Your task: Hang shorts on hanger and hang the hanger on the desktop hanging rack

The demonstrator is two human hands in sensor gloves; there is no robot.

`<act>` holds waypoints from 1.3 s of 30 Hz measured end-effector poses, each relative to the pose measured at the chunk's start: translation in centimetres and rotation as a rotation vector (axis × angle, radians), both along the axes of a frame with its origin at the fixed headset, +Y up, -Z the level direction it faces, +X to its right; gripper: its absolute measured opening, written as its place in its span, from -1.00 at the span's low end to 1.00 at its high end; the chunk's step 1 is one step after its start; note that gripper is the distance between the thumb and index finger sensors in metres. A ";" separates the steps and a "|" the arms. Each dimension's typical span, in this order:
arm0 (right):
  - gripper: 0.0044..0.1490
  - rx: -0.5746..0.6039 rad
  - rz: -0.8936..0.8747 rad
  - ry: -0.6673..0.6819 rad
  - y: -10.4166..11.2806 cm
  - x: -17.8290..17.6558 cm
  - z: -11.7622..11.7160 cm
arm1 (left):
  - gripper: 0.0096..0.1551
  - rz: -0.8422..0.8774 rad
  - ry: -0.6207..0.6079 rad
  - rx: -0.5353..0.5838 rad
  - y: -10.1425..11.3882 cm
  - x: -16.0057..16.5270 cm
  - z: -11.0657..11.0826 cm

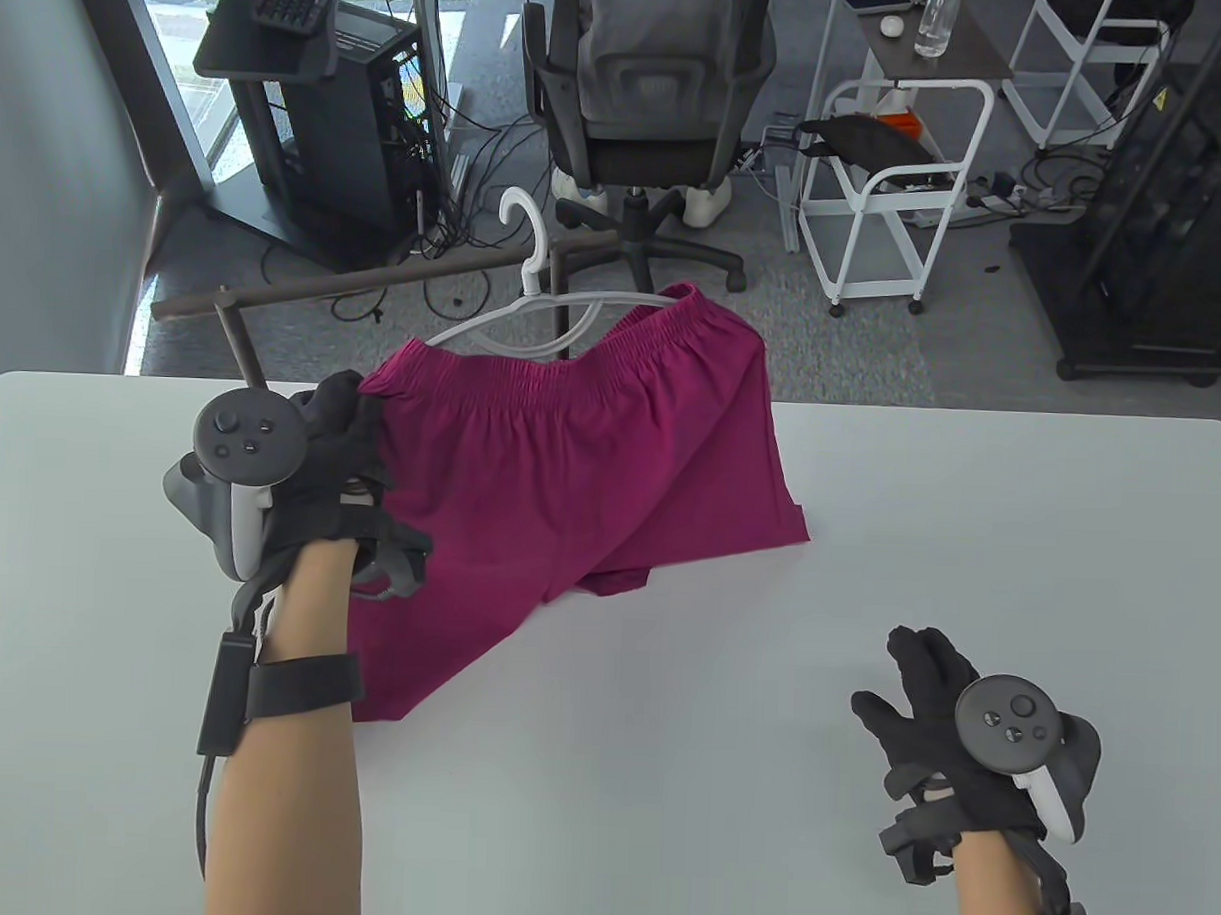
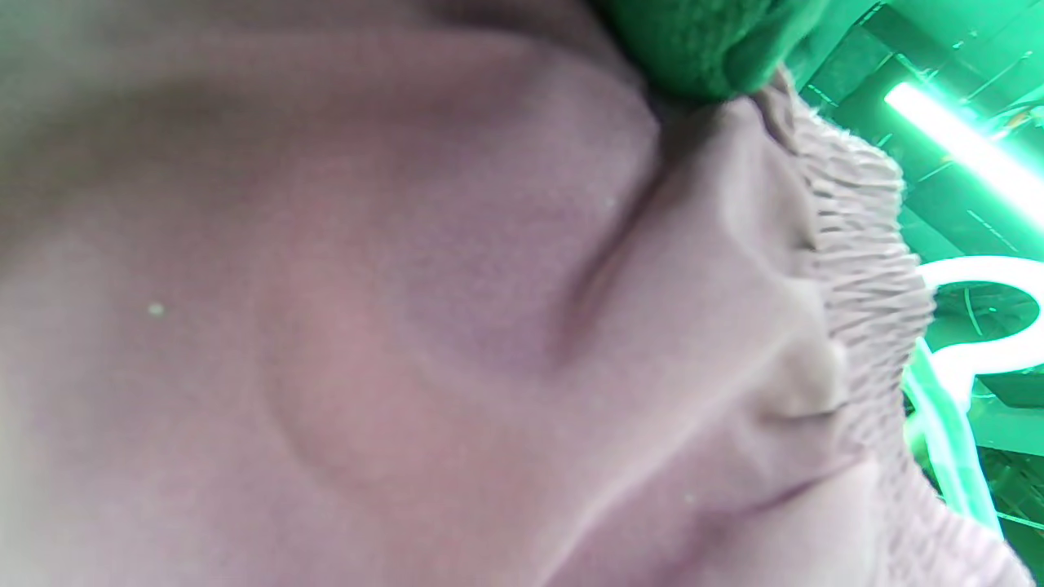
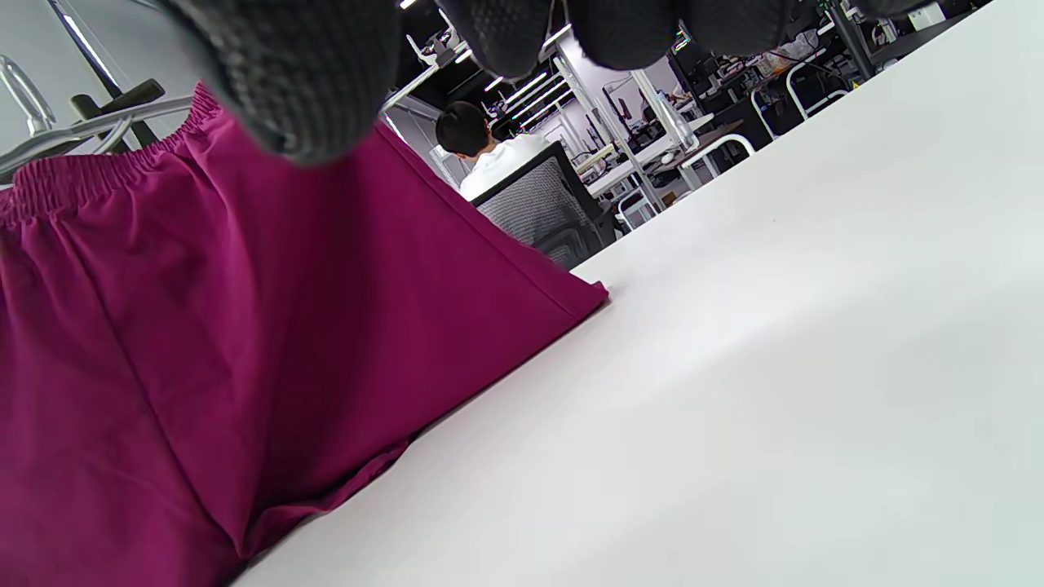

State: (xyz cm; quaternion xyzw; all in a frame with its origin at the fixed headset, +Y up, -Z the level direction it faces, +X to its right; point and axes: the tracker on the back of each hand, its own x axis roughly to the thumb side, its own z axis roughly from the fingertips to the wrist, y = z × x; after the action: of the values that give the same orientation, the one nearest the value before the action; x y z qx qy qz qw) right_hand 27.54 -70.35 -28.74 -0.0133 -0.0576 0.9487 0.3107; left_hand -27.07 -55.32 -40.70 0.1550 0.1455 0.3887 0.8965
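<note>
Magenta shorts [image 1: 581,456] hang from a white plastic hanger [image 1: 536,305], their waistband lifted and their legs trailing on the white table [image 1: 868,547]. The hanger's hook [image 1: 524,224] rises near the dark bar of the desktop rack [image 1: 377,279]; whether it rests on the bar I cannot tell. My left hand [image 1: 347,408] grips the left end of the waistband. In the left wrist view the shorts' cloth [image 2: 408,326] fills the frame, with the hanger [image 2: 987,310] at the right. My right hand [image 1: 913,688] hovers open at the lower right, holding nothing; the shorts [image 3: 204,326] lie to its left.
The rack's dark upright [image 1: 239,339] stands at the table's far left edge. Beyond the table are an office chair [image 1: 643,98], a white cart [image 1: 900,197] and a black computer stand [image 1: 323,97]. A person [image 3: 481,155] sits in the background.
</note>
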 end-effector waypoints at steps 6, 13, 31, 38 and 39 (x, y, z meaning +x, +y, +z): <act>0.07 -0.003 0.020 -0.003 -0.1 0.1 -0.1 | -0.36 0.015 -0.004 -0.031 -2.1 -0.6 -0.9; 0.07 -0.047 0.040 -0.011 -0.7 0.3 -0.5 | -0.36 0.052 -0.008 -0.056 -4.3 -1.4 -1.7; 0.08 -0.094 0.062 -0.017 -1.1 0.5 -0.8 | -0.18 0.057 0.049 -0.058 -5.5 -3.7 -1.1; 0.09 -0.066 0.093 0.013 -0.4 -0.6 -0.4 | -0.06 0.048 -0.013 -0.054 -5.3 -4.1 0.4; 0.09 -0.051 0.099 0.024 -0.2 -0.9 -0.3 | -0.13 0.044 -0.018 -0.054 -5.1 -4.2 0.8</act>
State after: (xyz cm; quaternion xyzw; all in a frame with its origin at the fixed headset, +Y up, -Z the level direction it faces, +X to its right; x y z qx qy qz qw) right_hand 26.61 -70.51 -29.03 -0.0071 -0.0302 0.9642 0.2635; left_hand -31.23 -60.42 -39.90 0.1242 0.1514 0.4057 0.8928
